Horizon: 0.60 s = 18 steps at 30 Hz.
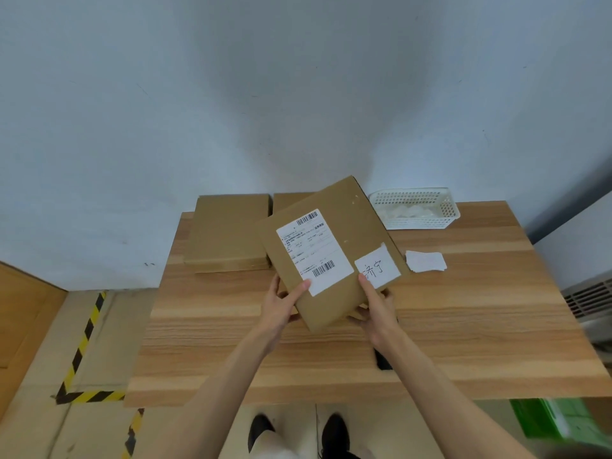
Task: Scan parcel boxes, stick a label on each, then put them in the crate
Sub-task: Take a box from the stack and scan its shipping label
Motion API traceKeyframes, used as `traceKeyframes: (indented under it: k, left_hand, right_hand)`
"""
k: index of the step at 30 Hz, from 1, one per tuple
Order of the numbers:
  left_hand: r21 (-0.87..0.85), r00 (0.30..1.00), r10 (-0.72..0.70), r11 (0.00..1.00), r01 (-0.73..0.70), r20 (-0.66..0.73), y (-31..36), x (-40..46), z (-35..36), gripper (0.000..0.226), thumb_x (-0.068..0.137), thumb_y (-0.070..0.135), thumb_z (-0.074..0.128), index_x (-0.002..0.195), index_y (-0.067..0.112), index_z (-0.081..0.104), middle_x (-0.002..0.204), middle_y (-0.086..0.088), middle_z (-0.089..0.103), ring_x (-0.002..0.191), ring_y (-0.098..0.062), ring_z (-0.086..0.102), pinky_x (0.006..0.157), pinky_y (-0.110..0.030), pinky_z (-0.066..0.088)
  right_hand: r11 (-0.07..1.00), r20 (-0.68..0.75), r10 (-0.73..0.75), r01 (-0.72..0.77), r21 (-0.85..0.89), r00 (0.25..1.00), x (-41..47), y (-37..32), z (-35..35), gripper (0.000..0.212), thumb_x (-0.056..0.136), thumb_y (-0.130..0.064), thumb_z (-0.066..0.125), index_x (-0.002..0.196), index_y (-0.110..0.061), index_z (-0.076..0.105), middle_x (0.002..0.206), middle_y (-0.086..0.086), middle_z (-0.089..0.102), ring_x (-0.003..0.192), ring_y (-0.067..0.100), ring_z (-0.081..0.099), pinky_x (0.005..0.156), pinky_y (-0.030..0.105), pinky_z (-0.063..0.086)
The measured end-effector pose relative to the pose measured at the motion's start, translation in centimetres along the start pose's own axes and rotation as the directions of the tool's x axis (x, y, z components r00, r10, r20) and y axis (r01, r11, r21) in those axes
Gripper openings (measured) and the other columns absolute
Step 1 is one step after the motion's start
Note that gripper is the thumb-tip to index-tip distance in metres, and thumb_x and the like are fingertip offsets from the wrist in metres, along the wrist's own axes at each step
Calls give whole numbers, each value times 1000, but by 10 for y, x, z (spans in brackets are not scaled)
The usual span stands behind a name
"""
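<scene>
Parcel box [331, 250] tilted above the table [463, 309], near edge gripped between left hand [281, 306] and right hand [377, 309].

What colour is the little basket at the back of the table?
White, with a lattice of small holes: the basket, seen in the head view.

Both bare arms reach forward and come close together. The left hand [281, 304] grips the near left edge of the parcel box [331, 253], thumb on top. The right hand [376, 309] grips the near right edge, thumb on top, fingers curled underneath. The box is tilted.
</scene>
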<state>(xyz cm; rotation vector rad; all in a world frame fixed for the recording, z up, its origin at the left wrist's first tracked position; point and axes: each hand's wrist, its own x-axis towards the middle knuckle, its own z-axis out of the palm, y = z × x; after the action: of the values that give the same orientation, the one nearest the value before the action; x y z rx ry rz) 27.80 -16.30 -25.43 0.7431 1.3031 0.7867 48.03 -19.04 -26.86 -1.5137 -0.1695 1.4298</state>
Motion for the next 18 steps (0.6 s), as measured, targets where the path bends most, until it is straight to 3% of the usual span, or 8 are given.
traceKeyframes:
  k: [3, 7, 10, 13, 16, 18]
  left_hand:
    - [70, 1000, -11, 997, 10, 22, -3, 5, -21, 70, 81, 41, 83, 143, 39, 49, 117, 7, 75, 108, -16, 72, 86, -45, 61]
    - [145, 995, -66, 988, 55, 71, -14, 11, -49, 66, 81, 42, 82, 140, 37, 53, 122, 6, 73, 112, -19, 70, 85, -42, 61]
    - [193, 989, -112, 977, 92, 95, -25, 16, -61, 55, 85, 37, 80, 135, 35, 58, 124, 4, 72, 111, -18, 70, 86, -42, 60]
    - [221, 981, -165, 965, 139, 102, -40, 23, -73, 51, 89, 32, 77, 136, 35, 57, 127, 6, 70, 112, -16, 70, 89, -42, 59]
    - [256, 969, -223, 948, 190, 107, -59, 26, -85, 55, 89, 32, 76, 139, 38, 53, 126, 8, 71, 111, -16, 70, 89, -41, 58]
    - [271, 961, -260, 936, 226, 95, -74, 26, -92, 56, 88, 34, 76, 139, 36, 53, 126, 7, 71, 110, -17, 70, 85, -39, 59]
  right_hand:
    - [979, -20, -22, 17, -202, 1000, 10, -5, -23, 75, 80, -52, 78, 140, -21, 45, 133, 1, 62, 108, 19, 63, 94, 46, 52]
    - [896, 54, -132, 143, -421, 990, 24, -1, -45, 95, 82, -50, 79, 156, -20, 26, 139, -6, 46, 131, 18, 46, 110, 39, 40]
    - [826, 189, -109, 195, -529, 976, 31, 12, -48, 59, 88, -42, 76, 138, -22, 53, 133, -7, 62, 119, 8, 61, 99, 29, 50]
    - [752, 139, -127, 187, -633, 982, 42, 34, -58, 46, 93, -44, 69, 128, -15, 64, 118, -2, 71, 110, 12, 65, 91, 29, 53]
    - [560, 4, -197, 116, -820, 980, 52, 52, -76, 44, 100, -44, 58, 121, -5, 62, 111, 3, 68, 107, 24, 64, 78, 28, 49]
    - [293, -69, -212, -4, -956, 975, 57, 63, -86, 60, 98, -53, 55, 130, -2, 52, 122, 13, 61, 113, 32, 58, 88, 39, 49]
